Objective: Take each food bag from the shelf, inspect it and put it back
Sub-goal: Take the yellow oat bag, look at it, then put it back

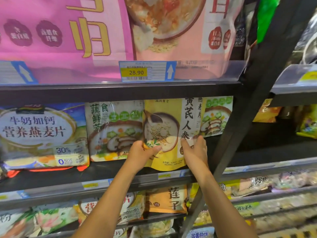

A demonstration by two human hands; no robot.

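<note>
Both hands, left hand (pixel 143 151) and right hand (pixel 195 150), pinch the glossy yellow oat-cereal pouch (pixel 167 133), upright on the middle shelf (pixel 106 172). Risk: the vegetable-print pouch (pixel 113 131) at 9 o'clock, touching it, could topple if dragged.

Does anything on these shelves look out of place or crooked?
Only the yellow bag: it overlaps the vegetable oat bags behind it, gripped at its lower sides by the left hand and right hand. No spill or tear shows.

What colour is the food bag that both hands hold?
The food bag is mainly yellow, with a bowl picture and black characters; the head view shows it.
</note>
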